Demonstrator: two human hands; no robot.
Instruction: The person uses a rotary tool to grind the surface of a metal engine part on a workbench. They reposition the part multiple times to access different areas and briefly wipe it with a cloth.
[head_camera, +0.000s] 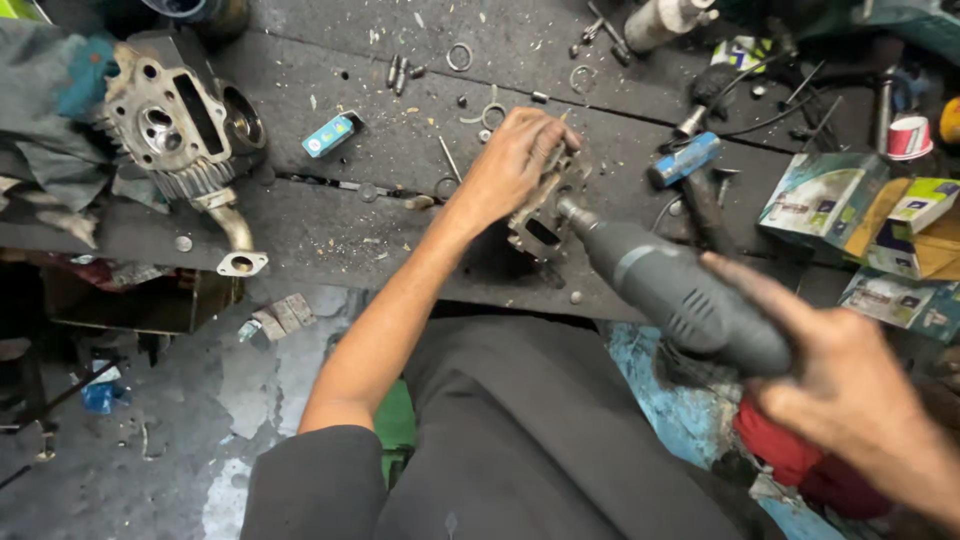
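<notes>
Two hands busy: metal part (545, 205) is gripped by left hand (510, 165), grey power tool (680, 290) clenched by right hand (850, 385); cardboard boxes (850, 205) closed, contents unseen.

Looking down at a grimy dark workbench (330, 225). The person's left hand (512, 160) is clamped over a small metal engine part (540, 215) sitting at the front edge of the bench, fingers wrapped over its top. The right hand (850, 385) grips a grey rotary tool (675, 290), blurry, with its tip touching the part's side. Over on the left sits a cylinder head (175, 125) with fins and a bent pipe coming off it. A little blue box (330, 134) lies just right of it. Loose washers and bolts are scattered around, and some cardboard boxes (850, 205) pile up on the right. A red rag (800, 460) sits under the right wrist.
</notes>
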